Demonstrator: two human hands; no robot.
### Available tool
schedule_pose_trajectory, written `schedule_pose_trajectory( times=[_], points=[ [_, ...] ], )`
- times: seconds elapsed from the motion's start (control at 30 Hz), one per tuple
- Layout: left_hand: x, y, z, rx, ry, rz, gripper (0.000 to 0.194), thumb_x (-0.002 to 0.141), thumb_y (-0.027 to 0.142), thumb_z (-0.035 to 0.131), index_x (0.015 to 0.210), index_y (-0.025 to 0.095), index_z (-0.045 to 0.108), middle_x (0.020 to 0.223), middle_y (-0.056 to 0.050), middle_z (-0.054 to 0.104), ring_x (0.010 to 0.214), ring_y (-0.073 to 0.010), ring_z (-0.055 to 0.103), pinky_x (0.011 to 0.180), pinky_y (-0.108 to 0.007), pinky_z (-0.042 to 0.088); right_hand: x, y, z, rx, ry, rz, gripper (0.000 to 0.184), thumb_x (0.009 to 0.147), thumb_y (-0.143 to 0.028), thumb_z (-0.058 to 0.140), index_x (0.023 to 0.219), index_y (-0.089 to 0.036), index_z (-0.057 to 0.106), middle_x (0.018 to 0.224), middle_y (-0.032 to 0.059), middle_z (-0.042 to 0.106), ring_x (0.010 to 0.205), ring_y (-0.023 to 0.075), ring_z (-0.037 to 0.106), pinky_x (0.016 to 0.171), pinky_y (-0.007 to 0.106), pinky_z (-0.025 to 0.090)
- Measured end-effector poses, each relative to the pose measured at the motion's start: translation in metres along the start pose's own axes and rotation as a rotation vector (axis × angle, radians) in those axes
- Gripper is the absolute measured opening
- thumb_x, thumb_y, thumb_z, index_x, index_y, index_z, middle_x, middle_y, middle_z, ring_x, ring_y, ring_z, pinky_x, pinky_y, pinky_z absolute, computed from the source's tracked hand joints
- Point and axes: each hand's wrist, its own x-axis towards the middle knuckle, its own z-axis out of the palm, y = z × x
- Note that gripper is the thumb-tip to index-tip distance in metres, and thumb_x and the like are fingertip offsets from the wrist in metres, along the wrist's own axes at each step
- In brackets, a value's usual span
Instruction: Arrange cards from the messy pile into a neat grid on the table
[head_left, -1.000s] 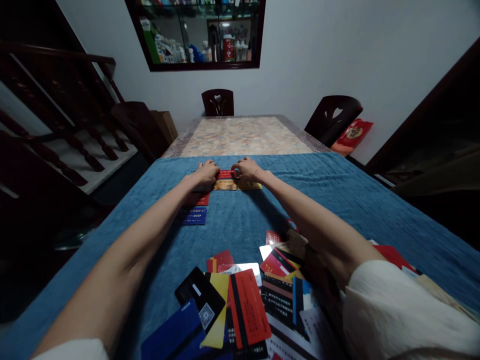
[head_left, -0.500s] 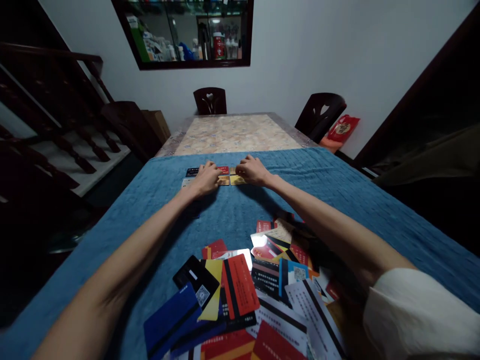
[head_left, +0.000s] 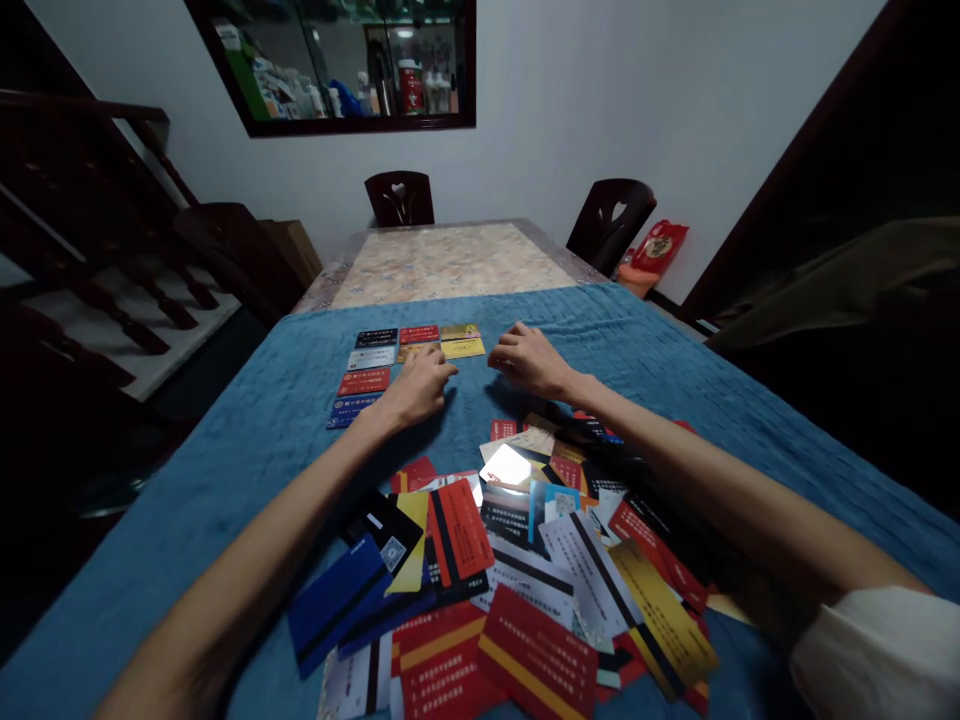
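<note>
Bank-type cards lie in neat rows on the blue cloth. Along the top are a black card [head_left: 376,338], a red card [head_left: 418,334] and a gold card [head_left: 459,331]. Below the gold one sits a yellow card [head_left: 463,348], next to an orange-gold card [head_left: 409,353] partly covered by my left hand [head_left: 424,385]. That hand has its thumb apart from loosely bent fingers, with nothing visible in it. A silver card [head_left: 371,358], a second red card [head_left: 364,382] and a blue card [head_left: 354,409] run down the left. My right hand [head_left: 529,362] hovers right of the yellow card, fingers loosely curled and apart, seemingly holding nothing.
A loose heap of overlapping cards [head_left: 536,650] covers the near part of the blue cloth [head_left: 247,450], under and between my forearms. Beyond the cloth the patterned tabletop [head_left: 450,260] shows. Dark chairs [head_left: 400,198] stand around the table, and a red bag [head_left: 660,247] sits at right.
My right hand has moved off the gold and yellow cards toward the right. My left hand has drawn slightly nearer, showing more of the laid-out cards. The view has shifted a little.
</note>
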Motion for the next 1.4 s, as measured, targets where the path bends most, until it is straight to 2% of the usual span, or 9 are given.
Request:
schedule_pose_trajectory(
  times=[0.13,0.3,0.4,0.6,0.73,0.9,1.17,1.4],
  points=[
    [-0.01,0.023,-0.003,-0.023,0.025,0.061,0.037,0.083,0.006,0.048,0.111,0.015,0.07,0.105,-0.014,0.061,0.107,-0.0291,0.049,0.093,-0.045,0.042,-0.034,-0.003,-0.003,0.014,0.055,-0.019,0.024,0.097,-0.027,0.05,0.099,-0.021,0.073,0.097,0.0105,0.069,0.102,0.0254,0.047,0.078,0.036,0.029],
    [-0.02,0.056,-0.013,-0.024,-0.047,0.119,0.031,0.087,0.01,0.048,0.109,0.014,0.069,0.104,-0.013,0.06,0.107,-0.0279,0.049,0.088,-0.043,0.042,-0.075,-0.008,-0.005,0.07,0.073,-0.043,0.018,0.094,-0.027,0.055,0.097,-0.022,0.072,0.094,0.0089,0.069,0.1,0.0246,0.048,0.079,0.036,0.031],
    [-0.025,0.074,-0.014,-0.055,-0.047,0.17,0.025,0.093,0.02,0.048,0.107,0.016,0.069,0.105,-0.013,0.061,0.106,-0.0275,0.048,0.087,-0.043,0.042,-0.093,-0.012,-0.006,0.107,0.087,-0.049,0.018,0.095,-0.027,0.055,0.097,-0.022,0.072,0.092,0.0092,0.068,0.1,0.0243,0.049,0.08,0.036,0.033],
    [-0.036,0.102,-0.01,-0.161,-0.054,0.279,0.026,0.094,0.035,0.054,0.112,0.02,0.066,0.109,-0.012,0.061,0.109,-0.0273,0.049,0.09,-0.044,0.042,-0.116,-0.017,-0.01,0.166,0.098,-0.031,0.021,0.096,-0.03,0.052,0.094,-0.023,0.072,0.091,0.0095,0.068,0.1,0.0246,0.05,0.082,0.038,0.036],
    [-0.041,0.116,-0.009,-0.193,-0.09,0.31,0.04,0.09,0.046,0.061,0.12,0.02,0.06,0.119,-0.013,0.059,0.115,-0.0301,0.047,0.092,-0.046,0.042,-0.123,-0.017,-0.014,0.214,0.105,-0.041,0.023,0.097,-0.033,0.052,0.095,-0.023,0.072,0.093,0.0099,0.07,0.1,0.0249,0.05,0.085,0.039,0.038],
    [-0.044,0.121,-0.005,-0.17,-0.151,0.311,0.056,0.086,0.051,0.065,0.129,0.018,0.053,0.127,-0.016,0.055,0.124,-0.0339,0.042,0.098,-0.05,0.038,-0.127,-0.018,-0.019,0.261,0.118,-0.059,0.023,0.096,-0.034,0.053,0.093,-0.022,0.073,0.092,0.0106,0.07,0.098,0.0249,0.051,0.085,0.04,0.04],
    [-0.039,0.112,-0.001,-0.105,-0.094,0.233,0.046,0.089,0.05,0.063,0.123,0.02,0.057,0.125,-0.016,0.055,0.125,-0.0334,0.041,0.099,-0.051,0.036,-0.13,-0.026,-0.024,0.308,0.083,-0.096,0.022,0.096,-0.03,0.052,0.095,-0.023,0.074,0.095,0.0109,0.07,0.101,0.0255,0.051,0.087,0.041,0.042],
    [-0.035,0.106,0.003,0.066,-0.011,0.134,0.04,0.093,0.049,0.058,0.115,0.015,0.061,0.123,-0.017,0.057,0.124,-0.0335,0.042,0.101,-0.052,0.032,-0.13,-0.033,-0.019,0.378,0.011,-0.223,0.028,0.09,-0.019,0.054,0.111,-0.024,0.072,0.118,0.0086,0.07,0.111,0.0255,0.05,0.096,0.045,0.042]
  ],
)
